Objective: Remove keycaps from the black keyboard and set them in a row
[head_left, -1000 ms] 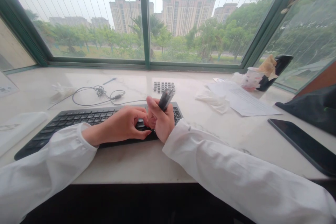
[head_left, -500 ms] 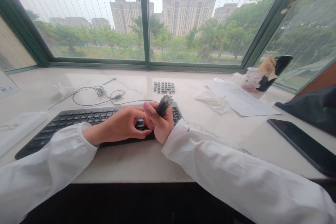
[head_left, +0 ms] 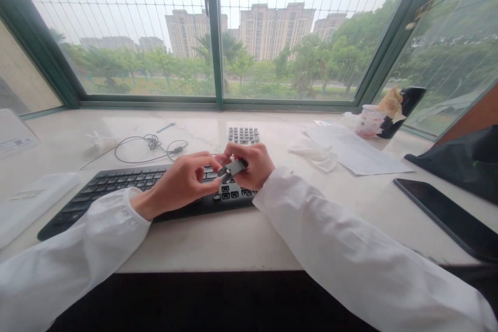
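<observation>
Well, the R hand (head_left: 254,163) has its grip closed round a small grey tool (head_left: 234,167), metal end by the L hand (head_left: 184,181); can't tell if that one's pinching anything. Kbd (head_left: 128,181) sits under the grip, loose keycaps (head_left: 243,135) just beyond; slack hold = tool could slip, prob. nipping a fingertip.

One keyboard (head_left: 122,180), one cup (head_left: 369,122).

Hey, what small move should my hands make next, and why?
Perhaps have the left hand check the metal tip of the grey tool for anything caught: the right hand holds it over the keyboard, tip turned toward the left hand. Whether something sits in the tip is too small to tell.
</observation>
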A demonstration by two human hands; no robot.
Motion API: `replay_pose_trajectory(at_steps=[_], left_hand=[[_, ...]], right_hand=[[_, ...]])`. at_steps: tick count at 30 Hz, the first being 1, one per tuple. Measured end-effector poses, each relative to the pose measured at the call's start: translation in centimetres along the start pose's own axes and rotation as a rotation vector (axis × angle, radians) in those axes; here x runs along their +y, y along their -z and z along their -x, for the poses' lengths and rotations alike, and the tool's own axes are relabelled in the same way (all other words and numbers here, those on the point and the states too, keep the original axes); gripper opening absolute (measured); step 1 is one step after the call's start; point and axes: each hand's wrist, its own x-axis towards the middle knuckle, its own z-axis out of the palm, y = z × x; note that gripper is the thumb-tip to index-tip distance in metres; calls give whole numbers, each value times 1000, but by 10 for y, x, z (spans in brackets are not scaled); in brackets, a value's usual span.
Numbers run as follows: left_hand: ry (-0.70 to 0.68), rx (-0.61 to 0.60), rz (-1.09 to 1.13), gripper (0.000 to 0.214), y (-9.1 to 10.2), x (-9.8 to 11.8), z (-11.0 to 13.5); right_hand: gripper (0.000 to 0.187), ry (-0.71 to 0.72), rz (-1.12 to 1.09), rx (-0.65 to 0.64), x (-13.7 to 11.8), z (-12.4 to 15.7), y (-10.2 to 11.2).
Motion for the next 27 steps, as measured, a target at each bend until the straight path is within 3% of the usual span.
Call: replay_pose_trajectory(at_steps=[2, 9, 15, 27], left_hand=[[37, 40, 4, 25, 4, -2, -2], [58, 91, -125, 25, 8, -12, -9], [24, 71, -137, 28, 5, -19, -11], [-9, 32, -40, 37, 3, -26, -14]], right_hand=[[6, 45, 108, -55, 10, -4, 5], [32, 176, 423, -217, 37, -11, 7], [47, 170, 586, -321, 40, -12, 4], [37, 141, 636, -299, 44, -13, 5]])
